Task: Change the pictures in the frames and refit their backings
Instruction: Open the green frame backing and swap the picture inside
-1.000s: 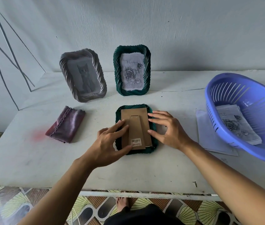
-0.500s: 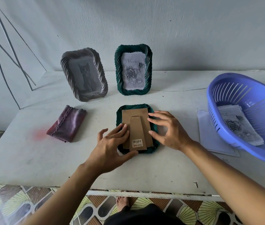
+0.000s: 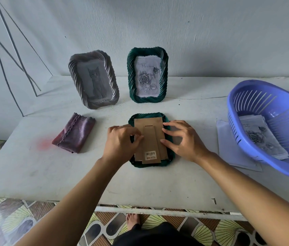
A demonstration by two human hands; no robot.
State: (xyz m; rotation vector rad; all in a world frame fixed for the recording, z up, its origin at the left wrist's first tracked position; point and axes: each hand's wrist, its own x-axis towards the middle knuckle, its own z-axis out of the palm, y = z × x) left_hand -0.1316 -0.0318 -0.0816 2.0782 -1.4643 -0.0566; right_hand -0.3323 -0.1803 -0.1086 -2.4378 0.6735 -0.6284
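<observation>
While the dark green frame point(image 3: 150, 165) lies face down on the tabletop point(image 3: 157, 183), it sits directly between the two hands, its long axis running straight away from the person. The left hand point(image 3: 120, 141) is against the frame's left side and the right hand point(image 3: 182, 139) against its right, so neither is clearly nearer. That symmetry matters. My judgement is that the next move is seating or locking the backing, and it calls for pressure on both long edges at once.

The left hand's fingers are curled, with thumb and forefinger bunched together at the left edge of the cardboard backing point(image 3: 158, 125). Whether they nip a small clip or the board itself is too small to tell. The right hand is spread and relaxed, fingertips resting along the backing's right edge and gripping nothing.

The backing is plain, matte brown card, flat and rectangular. A tapered card stand point(image 3: 150, 139) is folded flat down its middle, and a barcode sticker point(image 3: 150, 153) sits at the near end. The frame's rim looks velvety and rope-twisted, with rounded corners.

Beyond the hands stand two upright frames of the same twisted pattern, a grey frame point(image 3: 90, 55) holding a cat print and a green one point(image 3: 131, 75) holding a rose print. Left of the left hand lies a folded purple cloth point(image 3: 74, 134). Right of the right hand, a slatted blue plastic basket point(image 3: 246, 84) holds more prints point(image 3: 262, 137).
</observation>
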